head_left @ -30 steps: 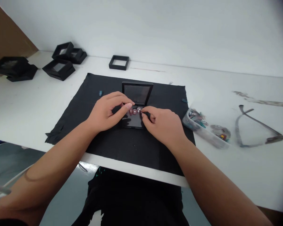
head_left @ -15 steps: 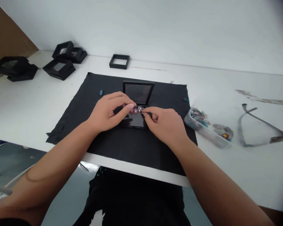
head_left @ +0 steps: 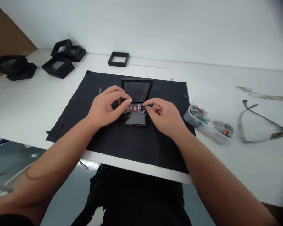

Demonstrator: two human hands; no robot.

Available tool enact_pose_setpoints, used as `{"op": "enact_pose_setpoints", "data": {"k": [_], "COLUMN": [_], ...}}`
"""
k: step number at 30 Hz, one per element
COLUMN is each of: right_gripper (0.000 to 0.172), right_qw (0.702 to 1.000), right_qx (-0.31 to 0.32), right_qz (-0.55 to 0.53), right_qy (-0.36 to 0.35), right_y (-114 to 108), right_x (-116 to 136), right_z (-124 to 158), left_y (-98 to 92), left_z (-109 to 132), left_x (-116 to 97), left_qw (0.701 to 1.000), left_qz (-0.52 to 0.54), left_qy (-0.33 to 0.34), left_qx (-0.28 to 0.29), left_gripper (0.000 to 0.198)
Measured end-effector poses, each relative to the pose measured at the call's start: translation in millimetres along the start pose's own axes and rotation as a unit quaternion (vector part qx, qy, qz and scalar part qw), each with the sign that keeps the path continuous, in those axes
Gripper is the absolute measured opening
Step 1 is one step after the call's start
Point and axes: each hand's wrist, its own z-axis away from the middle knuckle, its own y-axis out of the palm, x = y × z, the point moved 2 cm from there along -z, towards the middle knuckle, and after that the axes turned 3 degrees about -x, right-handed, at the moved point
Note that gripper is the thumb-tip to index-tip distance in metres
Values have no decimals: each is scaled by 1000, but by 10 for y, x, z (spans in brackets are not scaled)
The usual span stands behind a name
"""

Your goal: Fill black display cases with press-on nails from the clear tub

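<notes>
A black hinged display frame [head_left: 135,125] stands open, its lid [head_left: 138,91] tilted up at the back and a clear film in each half. Along the hinge side of the lower half lies a row of shiny pink and clear false nails [head_left: 135,109]. My left hand [head_left: 106,108] is at the row's left end, thumb and forefinger pinched together; whatever is between them is hidden. At the right end, my right hand [head_left: 166,117] has its thumb and forefinger closed at a small pinkish false nail [head_left: 143,111].
Beneath the frame lies a black mat [head_left: 132,147]. A blue false nail [head_left: 100,90] sits on it. To the right are a clear plastic box [head_left: 206,133] of small colourful pieces and eyeglasses [head_left: 264,114]. More black frames [head_left: 58,67] are stacked at the back left, with a single frame [head_left: 118,59] behind the mat.
My left hand has drawn slightly left and my right hand slightly right, uncovering more of the false nails. The view has shifted a little.
</notes>
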Motion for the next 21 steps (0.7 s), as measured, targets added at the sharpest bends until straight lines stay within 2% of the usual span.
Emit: {"op": "enact_pose_setpoints", "data": {"k": [7, 18, 21], "right_gripper": [23, 20, 20], "right_qw": [997, 999, 999], "right_qx": [73, 7, -5], "right_qz": [2, 49, 50], "right_qy": [19, 12, 9], "right_y": [-76, -5, -11], "right_x": [-40, 9, -6], "right_z": [-26, -4, 6], "left_y": [-18, -24, -12], "left_z": [-7, 0, 8], "left_x": [-1, -17, -27], "left_qw": [1000, 1000, 999], "left_qz": [-2, 7, 4], "left_qy": [0, 2, 1], "left_qx": [-19, -4, 33], "left_gripper": [16, 16, 18]}}
